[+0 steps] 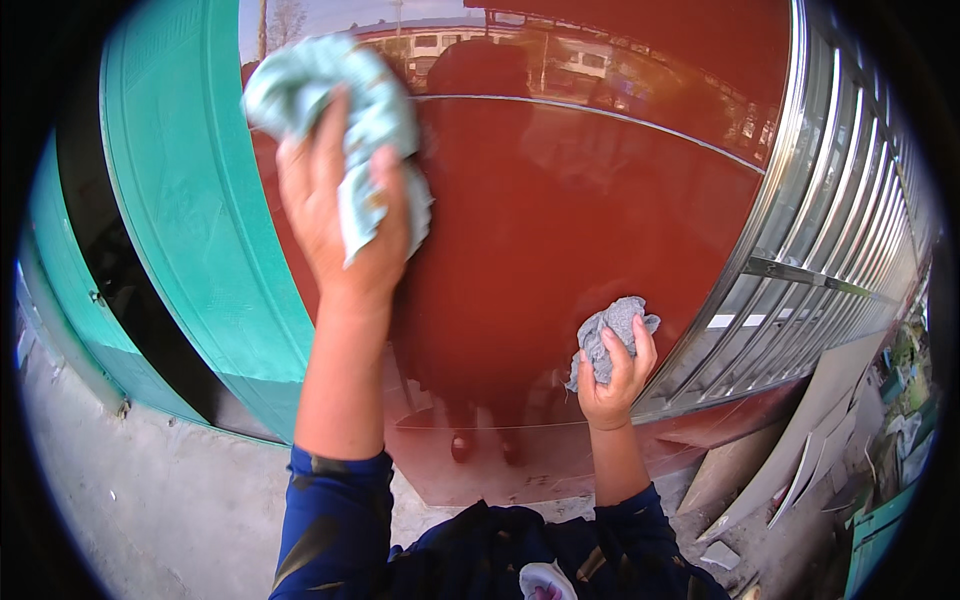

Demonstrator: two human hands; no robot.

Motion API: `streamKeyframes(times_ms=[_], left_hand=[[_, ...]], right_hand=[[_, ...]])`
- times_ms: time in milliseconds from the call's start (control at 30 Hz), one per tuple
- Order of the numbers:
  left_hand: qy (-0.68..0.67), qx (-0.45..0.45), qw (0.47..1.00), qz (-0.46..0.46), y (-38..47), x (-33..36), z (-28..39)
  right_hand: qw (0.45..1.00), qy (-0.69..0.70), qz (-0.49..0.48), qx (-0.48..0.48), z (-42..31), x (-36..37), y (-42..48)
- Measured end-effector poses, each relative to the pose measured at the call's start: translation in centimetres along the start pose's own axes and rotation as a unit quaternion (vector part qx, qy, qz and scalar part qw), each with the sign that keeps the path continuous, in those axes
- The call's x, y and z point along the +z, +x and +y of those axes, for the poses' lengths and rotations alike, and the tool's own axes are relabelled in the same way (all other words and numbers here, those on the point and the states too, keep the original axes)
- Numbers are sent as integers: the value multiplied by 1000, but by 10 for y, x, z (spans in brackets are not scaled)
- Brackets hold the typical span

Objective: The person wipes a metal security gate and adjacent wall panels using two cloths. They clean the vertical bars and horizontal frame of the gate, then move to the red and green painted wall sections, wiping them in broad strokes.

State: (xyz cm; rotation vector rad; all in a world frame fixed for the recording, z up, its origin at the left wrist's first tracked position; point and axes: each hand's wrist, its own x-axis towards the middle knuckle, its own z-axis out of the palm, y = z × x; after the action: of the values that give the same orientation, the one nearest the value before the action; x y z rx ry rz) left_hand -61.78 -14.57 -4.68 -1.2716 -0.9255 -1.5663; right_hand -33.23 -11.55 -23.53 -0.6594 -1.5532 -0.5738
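Note:
My left hand (341, 217) is raised at the upper left, gripping a pale blue-green cloth (375, 97) with brownish stains. That cloth lies over the upper left part of a glossy dark red panel (570, 217), and both hand and cloth are slightly blurred. Lower down on the right, my right hand (619, 382) clutches a crumpled grey cloth (619, 319) in front of the same panel. Whether the grey cloth touches the surface, I cannot tell. A thin pale line (600, 109) crosses the panel's upper part, and the panel mirrors a person and a building.
Left of the panel is a green door leaf (202, 195), with a dark gap (120, 247) beyond it. Shiny metal bars (825, 180) cover the right side. Several thin boards (802, 435) lean below them. A concrete floor (150, 510) extends at the lower left.

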Motion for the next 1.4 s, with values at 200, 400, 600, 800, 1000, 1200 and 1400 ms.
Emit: streamKeyframes(times_ms=[200,400,600,800,1000,1200,1400], left_hand=[[-128,174,957,-195,-54,47,100],[-39,132,963,-233,-121,-15,66],[102,-51,993,28,-19,-22,-6],[-48,7,993,-109,-43,39,85],[-143,142,924,-324,-155,21,139],[37,-84,993,-72,-127,-16,70],[66,12,996,-56,-69,34,96]], right_hand=[[998,19,-16,-60,12,-2,-4],[992,-1,-40,-120,37,-24,-16],[992,23,-29,-117,44,-20,-24],[993,27,-4,-119,49,-15,-25],[988,28,-47,-146,58,-29,-36],[991,10,-52,-125,70,-43,-39],[994,-17,-28,-104,77,-44,-32]])
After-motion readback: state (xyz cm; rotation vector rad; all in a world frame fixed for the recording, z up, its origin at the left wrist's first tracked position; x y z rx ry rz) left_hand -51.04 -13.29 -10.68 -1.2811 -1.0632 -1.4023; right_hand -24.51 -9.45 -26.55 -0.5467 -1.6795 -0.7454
